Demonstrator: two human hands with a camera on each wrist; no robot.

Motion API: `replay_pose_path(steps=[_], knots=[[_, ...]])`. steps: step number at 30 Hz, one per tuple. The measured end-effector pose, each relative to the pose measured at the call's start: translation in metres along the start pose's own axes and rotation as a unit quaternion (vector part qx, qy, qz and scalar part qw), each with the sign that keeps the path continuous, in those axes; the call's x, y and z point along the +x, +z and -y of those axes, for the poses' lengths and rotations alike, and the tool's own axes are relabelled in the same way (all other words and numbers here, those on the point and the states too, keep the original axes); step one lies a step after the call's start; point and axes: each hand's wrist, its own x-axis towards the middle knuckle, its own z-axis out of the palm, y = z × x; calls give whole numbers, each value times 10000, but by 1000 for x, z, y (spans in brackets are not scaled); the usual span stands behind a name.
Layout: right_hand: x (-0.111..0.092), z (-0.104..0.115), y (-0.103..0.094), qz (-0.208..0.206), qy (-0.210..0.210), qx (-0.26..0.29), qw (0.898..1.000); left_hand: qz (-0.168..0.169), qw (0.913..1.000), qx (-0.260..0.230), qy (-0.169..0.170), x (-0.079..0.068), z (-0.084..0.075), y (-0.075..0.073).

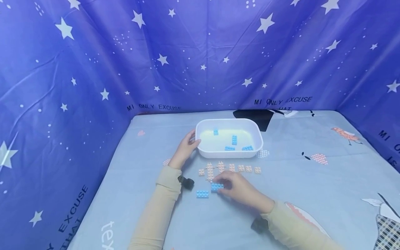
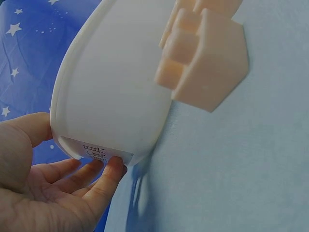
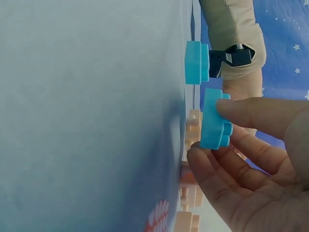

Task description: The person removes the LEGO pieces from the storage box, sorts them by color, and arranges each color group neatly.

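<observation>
My left hand (image 1: 185,150) grips the left end of a white plastic tub (image 1: 229,154). In the left wrist view its thumb is at the rim and the fingertips lie against a printed label (image 2: 99,151). Between thumb and fingers, my right hand (image 1: 240,191) pinches a blue toy building brick (image 3: 212,118) just over the cloth, studs facing up. Another blue brick (image 1: 202,194) lies on the cloth to its left. Inside the tub are several blue bricks (image 1: 234,140), spread apart.
A row of peach bricks (image 1: 231,167) lies between the tub and my right hand, some joined into longer pieces (image 1: 210,171). A patterned grey-blue cloth (image 1: 312,180) covers the table. Blue star-printed curtains (image 1: 200,52) hang behind and on both sides.
</observation>
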Motion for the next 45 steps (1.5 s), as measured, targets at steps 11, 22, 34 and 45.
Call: replay_pose_path(steps=[11, 22, 34, 45], knots=[[1, 0, 2, 147, -76, -169, 9997, -46, 10000, 56, 15, 4, 2, 1], [3, 4, 4, 249, -114, -461, 9986, 24, 9999, 133, -40, 5, 2, 0], [2, 3, 7, 237, -65, -643, 9976, -61, 10000, 57, 8, 4, 6, 0], [0, 4, 6, 265, -40, -494, 9984, -30, 10000, 17, -5, 4, 5, 0]])
